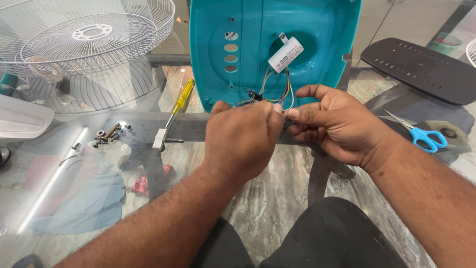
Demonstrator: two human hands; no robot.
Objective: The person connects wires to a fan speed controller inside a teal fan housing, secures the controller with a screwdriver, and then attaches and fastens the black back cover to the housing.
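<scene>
Both hands meet mid-table: left hand [243, 139] and right hand [332, 126] pinch the coloured wires [282, 92] from the teal fan housing [277, 44], propped at the far side so its wiring faces them.

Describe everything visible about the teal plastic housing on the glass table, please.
The teal plastic housing lies open side up on the glass table, its far edge cropped. Its inside is smooth and moulded, with a column of oval holes left of centre. A white cylindrical capacitor rests in the hollow, and coloured wires run from it toward the near rim. There the left hand and right hand pinch the wire ends.
</scene>
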